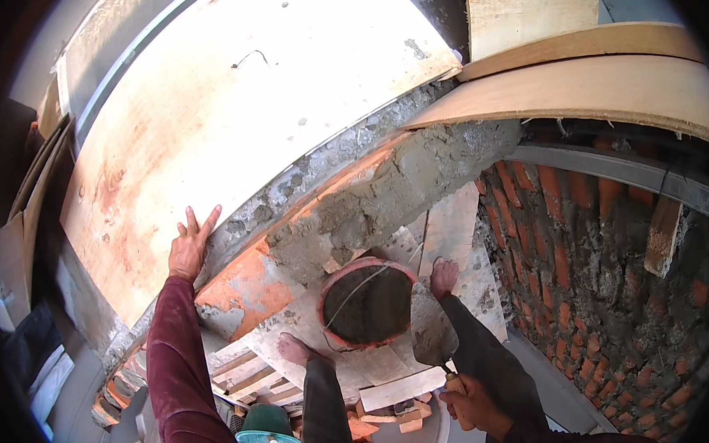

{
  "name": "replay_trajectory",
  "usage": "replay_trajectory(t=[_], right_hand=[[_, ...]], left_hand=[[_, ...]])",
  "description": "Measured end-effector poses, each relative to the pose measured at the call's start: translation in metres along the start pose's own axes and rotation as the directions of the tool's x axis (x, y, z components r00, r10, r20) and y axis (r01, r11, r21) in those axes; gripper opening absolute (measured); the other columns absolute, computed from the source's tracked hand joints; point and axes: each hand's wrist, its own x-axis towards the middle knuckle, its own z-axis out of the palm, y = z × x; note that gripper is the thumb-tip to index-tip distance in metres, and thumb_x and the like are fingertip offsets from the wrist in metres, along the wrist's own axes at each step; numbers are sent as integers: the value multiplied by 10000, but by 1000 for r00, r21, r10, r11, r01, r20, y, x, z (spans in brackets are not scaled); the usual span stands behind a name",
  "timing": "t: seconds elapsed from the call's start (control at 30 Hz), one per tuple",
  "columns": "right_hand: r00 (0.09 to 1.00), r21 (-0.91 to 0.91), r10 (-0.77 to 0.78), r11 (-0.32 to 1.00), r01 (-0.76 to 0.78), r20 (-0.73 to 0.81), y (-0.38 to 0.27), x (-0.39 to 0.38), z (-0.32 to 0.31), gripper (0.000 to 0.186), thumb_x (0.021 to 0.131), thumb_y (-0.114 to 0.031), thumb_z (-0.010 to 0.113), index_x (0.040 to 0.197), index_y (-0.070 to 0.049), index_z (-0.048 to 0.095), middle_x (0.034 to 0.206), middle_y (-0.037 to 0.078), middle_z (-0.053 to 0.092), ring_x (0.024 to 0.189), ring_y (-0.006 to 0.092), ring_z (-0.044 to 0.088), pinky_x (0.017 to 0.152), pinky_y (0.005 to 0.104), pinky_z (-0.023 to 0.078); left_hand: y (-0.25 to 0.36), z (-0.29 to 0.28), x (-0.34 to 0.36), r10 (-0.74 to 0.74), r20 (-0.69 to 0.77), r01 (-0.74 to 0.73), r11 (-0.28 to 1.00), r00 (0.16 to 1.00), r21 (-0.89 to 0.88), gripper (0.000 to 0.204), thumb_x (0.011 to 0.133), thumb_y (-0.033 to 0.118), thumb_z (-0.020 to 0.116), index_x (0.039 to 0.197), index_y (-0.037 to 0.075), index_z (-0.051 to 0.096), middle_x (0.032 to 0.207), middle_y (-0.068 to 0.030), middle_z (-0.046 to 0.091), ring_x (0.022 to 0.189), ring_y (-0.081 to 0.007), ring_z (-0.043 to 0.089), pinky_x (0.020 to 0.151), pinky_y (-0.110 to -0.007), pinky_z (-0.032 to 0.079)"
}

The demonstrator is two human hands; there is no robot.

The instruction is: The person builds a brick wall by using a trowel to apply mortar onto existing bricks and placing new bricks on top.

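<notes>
My left hand [189,248] rests with its fingers spread on the edge of a large pale plywood sheet [160,175]. In my right hand [475,408] is a trowel [434,330], its wooden handle gripped and its wide grey blade smeared with mortar. Between my bare feet stands a round reddish tub [321,310] of wet grey mortar [367,307], with a thin wire handle lying across it; the trowel blade is just right of its rim. Along the plywood runs a low brick wall [258,289], its far part coated in rough fresh mortar [346,222].
I stand on mortar-spattered boards [451,232]. A rough brick wall [606,288] rises at the right, under a grey metal beam [617,176]. Curved plywood strips [580,89] jut out at the upper right. Below lie a green bucket [265,423], broken bricks [364,426] and wooden slats [246,375].
</notes>
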Motion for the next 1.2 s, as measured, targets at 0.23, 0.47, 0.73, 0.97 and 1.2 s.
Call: replay_trajectory(t=[0.23, 0.47, 0.73, 0.97, 1.2], right_hand=[[999, 53, 31, 998, -32, 15, 2, 1, -3, 237, 846, -100, 711, 950, -53, 503, 649, 29, 524, 491, 103, 498, 427, 287, 398], [998, 0, 55, 998, -55, -11, 4, 7, -7, 262, 842, -95, 700, 1001, -69, 493, 677, 33, 536, 523, 121, 533, 450, 299, 440], [999, -72, 50, 996, -51, -15, 11, 12, 12, 212, 842, -85, 645, 978, -84, 483, 683, 38, 521, 512, 142, 531, 442, 307, 455], [997, -128, 10, 992, -20, -77, 19, 13, 26, 100, 869, -108, 561, 930, -91, 484, 677, 32, 504, 494, 144, 523, 412, 294, 446], [972, -242, -66, 970, 9, -228, 11, 17, 54, 143, 829, -89, 627, 893, -57, 503, 635, 39, 523, 454, 136, 526, 405, 283, 447]], left_hand=[[-27, 23, -28, -35, 56, 37, 999, 998, -33, 874, 904, -31, 477, 1535, 432, 88, 1490, -296, 326, 1136, -458, 585, 628, -396, 614], [-4, 3, -19, 61, 15, -59, 994, 998, -94, 806, 953, -7, 416, 1538, 425, 70, 1434, -364, 351, 1062, -490, 608, 651, -412, 612], [-5, -28, -37, 127, 208, -97, 984, 970, -149, 762, 980, 48, 414, 1547, 392, 40, 1408, -366, 382, 975, -398, 649, 708, -390, 604], [-148, 67, -109, -649, -57, 461, 597, 759, -656, 808, 850, 394, 692, 1470, 11, 343, 1340, -280, 524, 1240, -415, 513, 1061, -417, 409], [-272, 302, -314, -831, 480, 918, 87, 281, -387, 1357, 629, 695, 774, 1427, -210, 152, 1410, -366, 408, 1342, -415, 421, 1119, -394, 336]])
